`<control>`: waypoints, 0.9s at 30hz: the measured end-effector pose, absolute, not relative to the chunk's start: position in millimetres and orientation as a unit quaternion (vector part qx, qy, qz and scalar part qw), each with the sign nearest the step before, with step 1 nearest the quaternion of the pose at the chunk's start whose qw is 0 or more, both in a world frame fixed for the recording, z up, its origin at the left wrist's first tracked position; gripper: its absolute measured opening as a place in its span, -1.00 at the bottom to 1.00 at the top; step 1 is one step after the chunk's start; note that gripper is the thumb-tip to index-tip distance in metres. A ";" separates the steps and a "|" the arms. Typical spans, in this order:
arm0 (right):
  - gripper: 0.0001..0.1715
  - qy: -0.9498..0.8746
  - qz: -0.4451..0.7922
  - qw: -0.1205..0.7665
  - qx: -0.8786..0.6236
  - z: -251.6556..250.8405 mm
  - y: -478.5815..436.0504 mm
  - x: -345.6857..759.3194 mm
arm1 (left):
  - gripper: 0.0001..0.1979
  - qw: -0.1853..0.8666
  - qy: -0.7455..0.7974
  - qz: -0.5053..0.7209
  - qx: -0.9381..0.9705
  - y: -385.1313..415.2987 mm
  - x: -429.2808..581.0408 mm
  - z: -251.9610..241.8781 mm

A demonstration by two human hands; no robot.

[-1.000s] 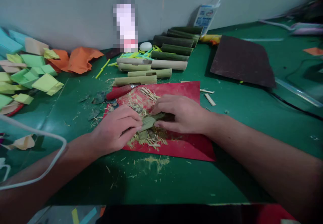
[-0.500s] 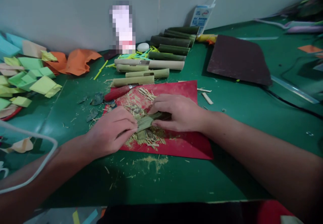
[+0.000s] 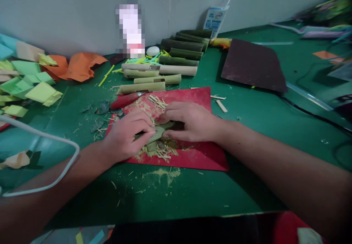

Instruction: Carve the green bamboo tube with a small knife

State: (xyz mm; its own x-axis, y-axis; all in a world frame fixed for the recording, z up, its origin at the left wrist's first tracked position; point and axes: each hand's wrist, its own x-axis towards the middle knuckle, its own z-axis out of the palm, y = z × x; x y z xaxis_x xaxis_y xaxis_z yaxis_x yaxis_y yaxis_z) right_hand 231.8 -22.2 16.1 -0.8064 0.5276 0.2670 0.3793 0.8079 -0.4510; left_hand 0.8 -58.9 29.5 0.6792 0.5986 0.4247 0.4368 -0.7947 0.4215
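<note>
Between my two hands is a long, folded dull-green leaf [image 3: 157,135], held low over a red sheet [image 3: 198,154]. My left hand [image 3: 132,132] pinches its near left end between thumb and fingers. The fingers of my right hand [image 3: 189,121] close round its other end, partly hiding it. Under and around the leaf lie pale shavings [image 3: 165,152], powder and dark leaf scraps. A red-handled tool [image 3: 125,100] rests at the sheet's upper left edge; its working end is hard to make out.
Behind the sheet lie several cut bamboo tubes [image 3: 150,87], some notched. Folded paper pieces [image 3: 41,92] and crumpled orange paper [image 3: 85,66] are on the left. A dark brown sheet [image 3: 254,66] lies at right. A white cable [image 3: 68,141] crosses over my left forearm.
My left hand has shifted slightly right along the leaf, closer to my right hand. The whole view has drifted a little, and the white cable sits further right.
</note>
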 end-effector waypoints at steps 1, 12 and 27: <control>-0.70 -0.931 0.193 0.193 -0.244 15.9 -22.3 232.0 | -0.92 0.148 0.285 0.275 0.906 -59.7 -0.3 30.2; -0.72 -0.925 0.201 0.197 -0.255 16.3 -25.0 232.8 | -0.90 0.154 0.272 0.270 0.911 -60.3 2.1 32.1; -0.72 -0.926 0.205 0.183 -0.261 17.4 -25.5 231.6 | -0.91 0.103 0.251 0.253 0.929 -66.6 -4.7 31.0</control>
State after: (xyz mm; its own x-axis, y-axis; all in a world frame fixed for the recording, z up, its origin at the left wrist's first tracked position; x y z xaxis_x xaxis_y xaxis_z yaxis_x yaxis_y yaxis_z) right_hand 231.6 -25.5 17.4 -0.7968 0.5582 0.2313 0.4087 0.7798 -0.4742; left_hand -4.7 -66.6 31.0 0.7461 0.5188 0.4174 0.4142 -0.8524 0.3191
